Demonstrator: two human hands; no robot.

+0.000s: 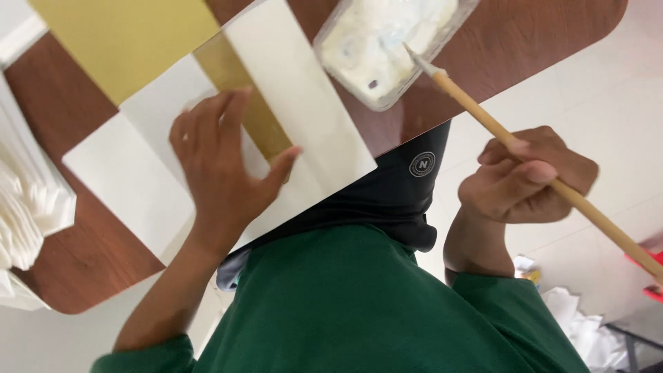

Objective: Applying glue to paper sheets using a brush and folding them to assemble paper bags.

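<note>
A craft or paper workroom: a wood-grain table [83, 255] with rounded corners, paper sheets [138, 186], a glue tray [387, 41], and paper scraps [587, 324] on the pale floor.

Scene was bright, evenly lit, soft daylight-like tone. White paper sheet [138, 179] was near blown out, little surface detail. Shadows were faint: soft one under left hand [221, 173] on that sheet, darker patch below table edge [414, 124] near it. Glossy sheen showed on brown tabletop up and right of sheet. Clear tray [387, 41] above sheet looked hazy, washed out. Right hand [528, 176] and brush [545, 176] were slightly soft. White stack [27, 200] left of sheet was blurred at frame edge.
</note>
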